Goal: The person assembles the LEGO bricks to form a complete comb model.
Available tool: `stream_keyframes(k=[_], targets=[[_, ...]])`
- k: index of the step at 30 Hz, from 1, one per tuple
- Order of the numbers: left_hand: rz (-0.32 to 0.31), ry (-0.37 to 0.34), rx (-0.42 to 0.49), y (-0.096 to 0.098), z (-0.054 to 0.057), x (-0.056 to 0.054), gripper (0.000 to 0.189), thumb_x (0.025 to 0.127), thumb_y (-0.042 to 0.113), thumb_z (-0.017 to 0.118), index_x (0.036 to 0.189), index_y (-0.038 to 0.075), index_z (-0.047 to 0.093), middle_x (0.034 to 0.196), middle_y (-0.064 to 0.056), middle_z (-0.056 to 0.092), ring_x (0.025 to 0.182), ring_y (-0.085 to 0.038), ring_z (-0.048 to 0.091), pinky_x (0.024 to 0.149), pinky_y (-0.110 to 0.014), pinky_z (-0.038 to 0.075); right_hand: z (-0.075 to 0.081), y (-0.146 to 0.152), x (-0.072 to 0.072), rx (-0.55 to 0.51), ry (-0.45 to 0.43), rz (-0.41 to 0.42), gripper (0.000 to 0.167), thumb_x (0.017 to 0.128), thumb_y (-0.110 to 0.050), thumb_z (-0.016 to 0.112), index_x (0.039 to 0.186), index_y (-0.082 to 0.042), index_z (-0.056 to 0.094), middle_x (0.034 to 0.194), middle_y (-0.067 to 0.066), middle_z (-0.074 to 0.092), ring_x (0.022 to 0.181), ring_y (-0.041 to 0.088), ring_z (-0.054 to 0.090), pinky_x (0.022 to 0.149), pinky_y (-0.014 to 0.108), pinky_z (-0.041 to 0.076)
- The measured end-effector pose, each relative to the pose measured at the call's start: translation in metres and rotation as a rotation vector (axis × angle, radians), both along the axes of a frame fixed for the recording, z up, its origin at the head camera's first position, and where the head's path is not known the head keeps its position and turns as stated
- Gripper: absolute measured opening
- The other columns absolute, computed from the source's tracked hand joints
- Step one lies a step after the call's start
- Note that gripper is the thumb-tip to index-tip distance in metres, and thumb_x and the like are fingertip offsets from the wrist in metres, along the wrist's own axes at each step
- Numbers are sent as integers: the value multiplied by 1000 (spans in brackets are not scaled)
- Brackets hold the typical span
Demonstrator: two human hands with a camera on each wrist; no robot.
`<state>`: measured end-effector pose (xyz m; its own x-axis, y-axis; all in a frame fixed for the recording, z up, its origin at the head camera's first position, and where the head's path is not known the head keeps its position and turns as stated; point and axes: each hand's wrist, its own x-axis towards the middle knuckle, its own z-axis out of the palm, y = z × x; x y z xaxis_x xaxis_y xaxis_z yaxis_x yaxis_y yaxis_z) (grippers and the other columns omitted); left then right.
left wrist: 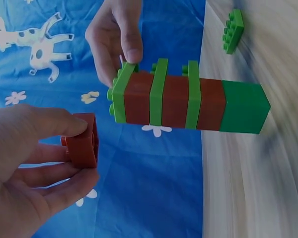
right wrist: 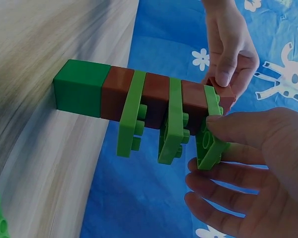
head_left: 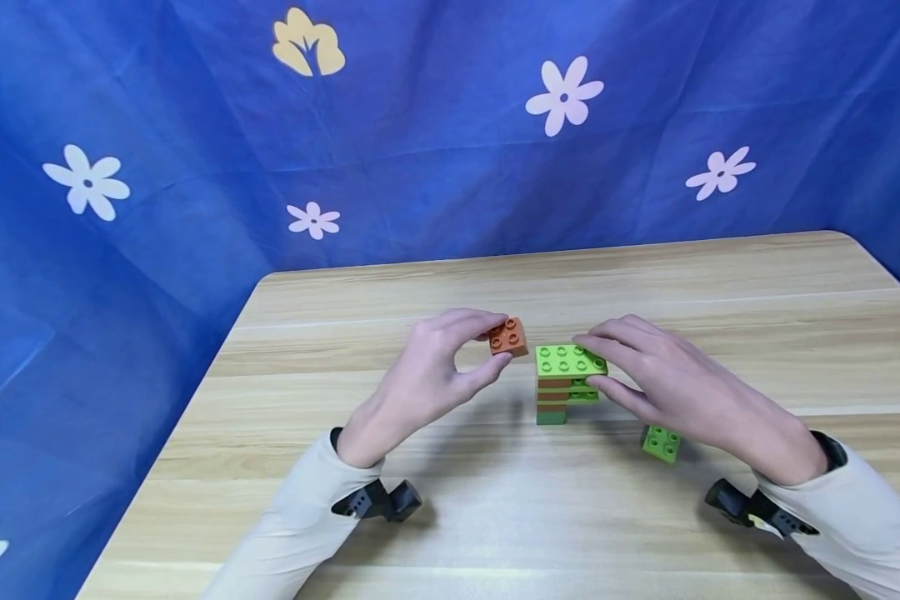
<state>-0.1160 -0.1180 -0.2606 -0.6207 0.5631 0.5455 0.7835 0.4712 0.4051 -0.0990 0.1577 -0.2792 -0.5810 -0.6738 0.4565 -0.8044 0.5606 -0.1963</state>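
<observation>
A tower of toy building bricks stands on the table, with a dark green block (left wrist: 244, 106) at its foot. Above it, brown bricks (right wrist: 155, 94) alternate with thin light green plates that jut out to the right. My right hand (head_left: 682, 392) pinches the overhanging end of the top green plate (head_left: 558, 362) between thumb and fingers. Left of the tower, raised to about its top, my left hand (head_left: 420, 379) holds a square brown brick (head_left: 508, 338) between thumb and fingertips. Its studs face up and its hollow underside shows partly in the left wrist view.
A loose light green plate (head_left: 662, 444) lies on the wooden table (head_left: 390, 308), right of the tower and below my right hand. Behind the table hangs a blue cloth (head_left: 435, 133) with flower prints. Each wrist carries a black strap with a small camera.
</observation>
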Motion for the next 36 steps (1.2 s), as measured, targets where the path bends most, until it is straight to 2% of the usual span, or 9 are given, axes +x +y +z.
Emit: stream_keyframes(k=[7,17,29,36], targets=[[-85,-15,32,10,-1,0,31,81,7,74,110,-5,68,104,-13,71,93,-19,67,83,-23,54,0,0,-1,3,-3,-2,37,93,-22,65,122,0,62,115,10,64,104,23,60,84,41,55],[-136,-29,27,23,-3,-1,32,82,9,76,110,-5,68,102,-12,71,91,-17,66,82,-20,54,-1,-1,-2,-9,1,5,36,91,-21,66,120,0,64,112,10,64,102,23,61,82,41,56],[-156,-70,16,28,-4,-1,32,83,11,76,112,-3,68,104,-10,71,93,-16,66,84,-19,53,-1,-1,-1,-21,22,20,37,97,-28,58,118,2,64,111,12,64,100,24,62,81,40,56],[-152,-84,18,28,-4,0,33,85,14,75,113,-2,68,106,-11,71,96,-17,67,87,-18,52,0,-2,-1,-15,10,14,35,94,-24,63,119,1,64,111,11,64,99,23,62,80,40,57]])
